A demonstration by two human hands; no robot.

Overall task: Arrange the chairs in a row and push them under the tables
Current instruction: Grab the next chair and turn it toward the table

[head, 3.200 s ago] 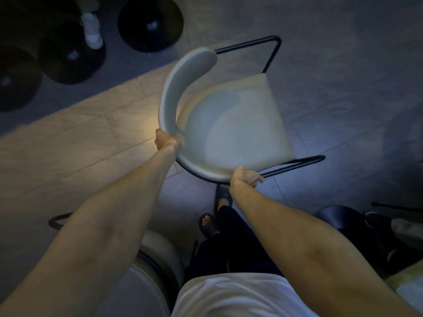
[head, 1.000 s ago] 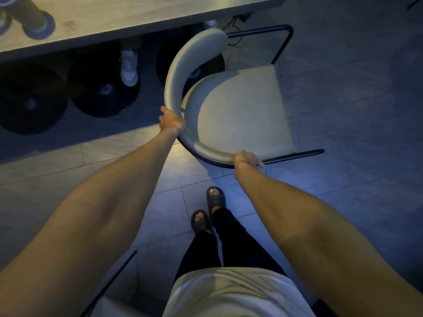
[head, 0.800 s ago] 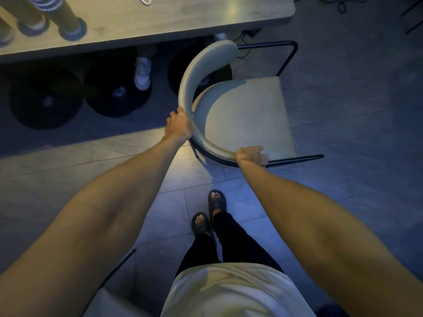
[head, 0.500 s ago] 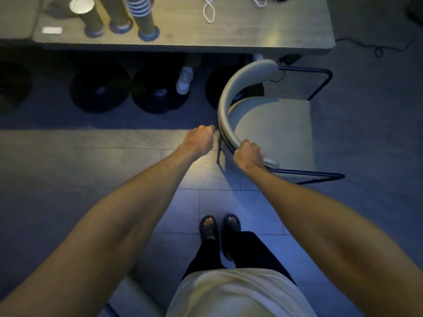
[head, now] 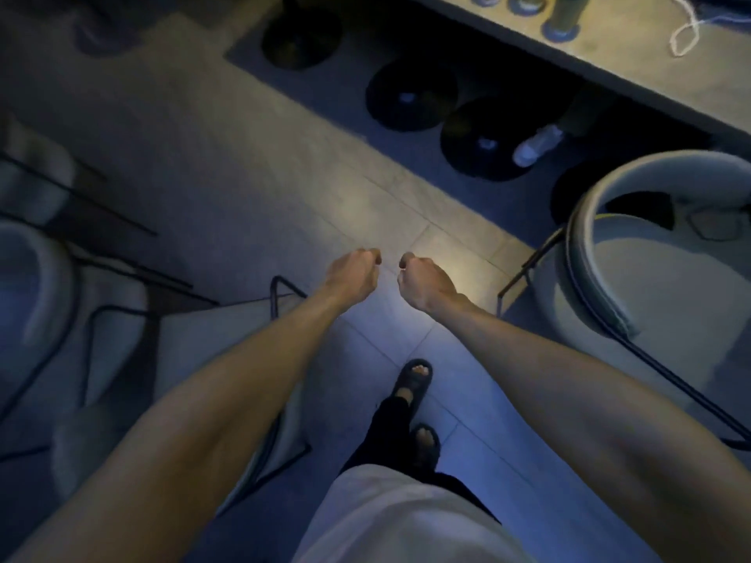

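A pale chair with a curved backrest [head: 666, 286] and a thin black frame stands at the right, its front close to the light table [head: 634, 63] edge. My left hand [head: 353, 274] and my right hand [head: 422, 278] hover side by side over the tiled floor, left of that chair. Both have loosely curled fingers and hold nothing. A second pale chair [head: 211, 339] lies partly under my left forearm. A third chair [head: 32, 278] is blurred at the far left edge.
Dark round table bases [head: 410, 95] sit under the table beside another person's white shoe [head: 536, 146]. Cups [head: 563, 14] and a white cord [head: 686, 30] are on the tabletop. My sandalled feet [head: 412, 384] stand on bare tiles between the chairs.
Both hands have let go of the right chair's backrest and pulled away from it. The view has swung left, so that chair now sits at the right edge and other chairs appear at the left.
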